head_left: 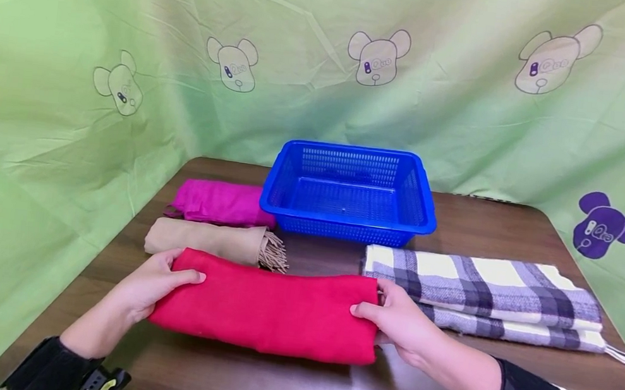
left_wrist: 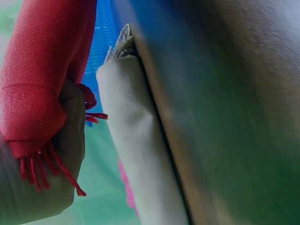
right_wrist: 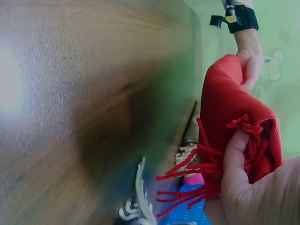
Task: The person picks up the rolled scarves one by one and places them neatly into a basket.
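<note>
A folded red scarf (head_left: 272, 308) spans both hands above the front of the table. My left hand (head_left: 157, 283) grips its left end, thumb on top. At the other end my right hand (head_left: 399, 318) holds it the same way, thumb over the cloth. Red fringe (right_wrist: 206, 173) hangs out past the fingers in the right wrist view, and more strands (left_wrist: 42, 168) dangle by the hand in the left wrist view. Just behind the scarf lies a rolled beige scarf (head_left: 205, 239) with fringe at its right end. The scarf's underside is hidden in the head view.
A blue plastic basket (head_left: 343, 229) stands at the back middle of the brown table (head_left: 481, 222). Left of it lies a folded magenta cloth (head_left: 223, 201). A folded black-and-white checked scarf (head_left: 486, 286) lies on the right. Green printed fabric (head_left: 304, 60) surrounds the table.
</note>
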`<state>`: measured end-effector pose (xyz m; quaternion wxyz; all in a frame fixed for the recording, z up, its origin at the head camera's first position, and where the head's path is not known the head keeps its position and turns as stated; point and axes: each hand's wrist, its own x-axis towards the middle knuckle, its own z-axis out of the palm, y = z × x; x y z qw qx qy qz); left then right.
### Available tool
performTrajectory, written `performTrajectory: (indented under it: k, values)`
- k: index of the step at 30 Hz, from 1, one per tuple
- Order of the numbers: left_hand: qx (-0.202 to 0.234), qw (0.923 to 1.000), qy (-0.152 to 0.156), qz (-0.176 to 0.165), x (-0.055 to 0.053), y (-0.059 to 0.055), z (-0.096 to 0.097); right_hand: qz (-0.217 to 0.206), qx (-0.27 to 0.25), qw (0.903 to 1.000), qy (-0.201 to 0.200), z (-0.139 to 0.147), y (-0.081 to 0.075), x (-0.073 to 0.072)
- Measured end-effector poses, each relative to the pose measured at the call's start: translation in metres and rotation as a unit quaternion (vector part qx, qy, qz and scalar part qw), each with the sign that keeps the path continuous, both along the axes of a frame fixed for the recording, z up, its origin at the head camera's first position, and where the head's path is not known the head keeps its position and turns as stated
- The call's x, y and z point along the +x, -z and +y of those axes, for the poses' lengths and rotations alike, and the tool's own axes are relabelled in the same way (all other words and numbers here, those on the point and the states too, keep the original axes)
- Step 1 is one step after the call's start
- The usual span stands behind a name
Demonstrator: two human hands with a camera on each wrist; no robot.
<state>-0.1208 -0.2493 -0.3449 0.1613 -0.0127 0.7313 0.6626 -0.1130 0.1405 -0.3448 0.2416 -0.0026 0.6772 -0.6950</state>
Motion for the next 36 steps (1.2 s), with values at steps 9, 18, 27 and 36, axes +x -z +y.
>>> performTrajectory:
  k: [9, 18, 27, 36]
  values:
    - [0.006, 0.9998, -0.009, 0.015, -0.005, -0.013, 0.015, 0.02, 0.011, 0.9996, 0.018, 0.011, -0.017, -0.006]
    - [0.019, 0.9993, -0.026, 0.019, -0.006, -0.017, 0.029, -0.002, 0.037, 0.9985, 0.04, 0.02, -0.033, -0.009]
    - [0.014, 0.999, -0.032, 0.03, -0.013, -0.02, 0.044, 0.006, 0.043, 0.9979, 0.047, 0.032, -0.041, -0.016]
    - [0.02, 0.9987, -0.029, 0.036, -0.017, -0.026, 0.052, -0.002, 0.041, 0.9975, 0.057, 0.04, -0.042, -0.023]
